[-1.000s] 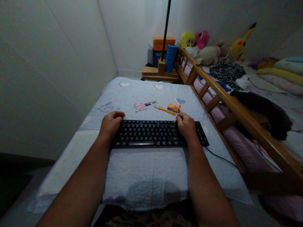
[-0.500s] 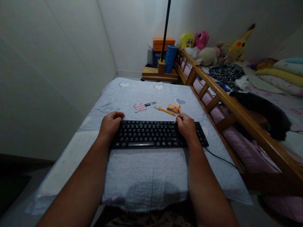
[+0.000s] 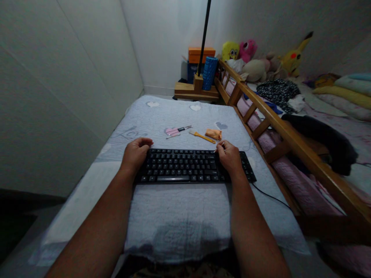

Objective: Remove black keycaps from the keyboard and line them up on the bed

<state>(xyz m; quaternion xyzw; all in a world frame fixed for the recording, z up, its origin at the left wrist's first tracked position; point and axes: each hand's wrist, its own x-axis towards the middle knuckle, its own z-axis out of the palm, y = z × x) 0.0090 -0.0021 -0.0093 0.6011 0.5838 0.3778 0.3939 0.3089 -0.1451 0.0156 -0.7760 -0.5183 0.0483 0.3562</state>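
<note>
Pale cloth (image 3: 179, 204) underlies a keyboard (image 3: 181, 166); right hand (image 3: 229, 156) pinches a white stick (image 3: 215, 151); left hand (image 3: 135, 153) curls loosely, grip unclear.

Black keyboard (image 3: 181, 166), left hand (image 3: 135, 155) at edge, right hand (image 3: 230, 157) (pinching stick (image 3: 215, 150))

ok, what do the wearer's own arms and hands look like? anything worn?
Left forearm and right forearm: bare, no sleeves visible. Left hand and right hand: ungloved; no watch, bracelet or ring visible.
</note>
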